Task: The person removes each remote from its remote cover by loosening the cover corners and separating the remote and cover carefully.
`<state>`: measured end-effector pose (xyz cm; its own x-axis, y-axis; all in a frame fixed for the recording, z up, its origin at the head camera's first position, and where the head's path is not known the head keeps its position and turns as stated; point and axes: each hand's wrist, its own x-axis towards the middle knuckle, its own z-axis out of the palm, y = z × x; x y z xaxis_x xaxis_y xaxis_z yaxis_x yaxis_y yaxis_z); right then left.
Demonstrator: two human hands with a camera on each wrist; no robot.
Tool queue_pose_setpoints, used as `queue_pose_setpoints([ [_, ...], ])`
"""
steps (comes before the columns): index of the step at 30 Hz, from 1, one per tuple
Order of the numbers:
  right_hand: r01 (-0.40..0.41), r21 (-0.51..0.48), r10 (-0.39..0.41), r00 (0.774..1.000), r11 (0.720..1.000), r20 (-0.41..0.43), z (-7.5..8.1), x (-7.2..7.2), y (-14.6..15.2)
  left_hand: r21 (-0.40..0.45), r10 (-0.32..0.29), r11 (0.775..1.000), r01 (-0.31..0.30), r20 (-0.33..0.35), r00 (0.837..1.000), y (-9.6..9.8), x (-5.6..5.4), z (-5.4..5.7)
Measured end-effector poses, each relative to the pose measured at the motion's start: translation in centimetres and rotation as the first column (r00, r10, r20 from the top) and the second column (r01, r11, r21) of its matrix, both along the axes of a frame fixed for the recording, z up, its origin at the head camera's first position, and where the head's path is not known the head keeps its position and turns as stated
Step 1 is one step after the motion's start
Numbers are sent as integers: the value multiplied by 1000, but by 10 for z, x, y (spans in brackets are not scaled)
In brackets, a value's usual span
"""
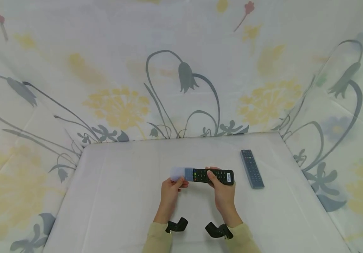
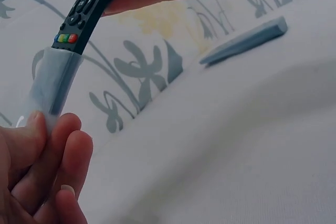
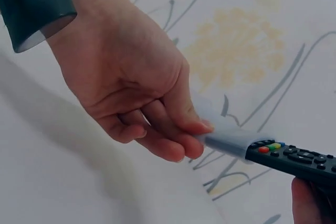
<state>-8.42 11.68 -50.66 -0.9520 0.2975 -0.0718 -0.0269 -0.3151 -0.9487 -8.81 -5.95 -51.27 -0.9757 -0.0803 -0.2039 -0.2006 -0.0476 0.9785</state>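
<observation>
My left hand (image 1: 170,193) pinches the far end of a translucent sleeve (image 1: 188,174) between thumb and fingers. The sleeve covers one end of a black remote control (image 1: 200,175), up to its coloured buttons, and reaches past the remote's end. My right hand (image 1: 224,196) grips the other part of the remote, thumb on the keypad and fingers beneath. A white label marks its right end. In the left wrist view the sleeve (image 2: 58,77) wraps the remote (image 2: 84,11) just below the red, green and yellow keys. The right wrist view shows the left hand (image 3: 131,77) pinching the sleeve (image 3: 228,141).
A second, bluish-grey remote (image 1: 252,169) lies on the white-covered table (image 1: 121,196), to the right of my right hand. Flower-patterned cloth (image 1: 121,70) surrounds the table at the back and sides. Black wrist cameras (image 1: 178,225) sit on both wrists.
</observation>
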Motion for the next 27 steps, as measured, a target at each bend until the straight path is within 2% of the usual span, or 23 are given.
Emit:
queue_pose_setpoints([
  [5, -6, 18, 6, 1000, 1000, -5, -4, 0, -2, -63, 26, 998, -25, 14, 1000, -1, -4, -4],
  [11, 3, 23, -3, 1000, 1000, 6, -6, 0, -1, -39, 41, 998, -39, 38, 998, -2, -15, -36],
  [15, -13, 10, 12, 999, 1000, 44, -10, -1, 6, -10, -47, 999, 48, 69, 997, -4, -14, -43],
  [18, -22, -9, 22, 998, 1000, 61, -15, -3, 12, -52, -100, 993, 104, 71, 992, -8, -11, -44],
  [21, -44, -9, 44, 997, 999, 65, -19, -4, 17, -212, -73, 975, 70, -7, 997, -12, -8, -42],
  [23, -63, 1, 62, 996, 998, 66, -20, -4, 18, -334, -67, 942, 27, -107, 992, -13, -7, -41],
  [25, -88, 15, 87, 994, 996, 62, -20, -5, 18, -439, -121, 899, 13, -220, 968, -12, -7, -39],
  [27, -112, 22, 110, 992, 994, 54, -21, -6, 17, -508, -214, 861, 24, -320, 923, -10, -9, -37],
])
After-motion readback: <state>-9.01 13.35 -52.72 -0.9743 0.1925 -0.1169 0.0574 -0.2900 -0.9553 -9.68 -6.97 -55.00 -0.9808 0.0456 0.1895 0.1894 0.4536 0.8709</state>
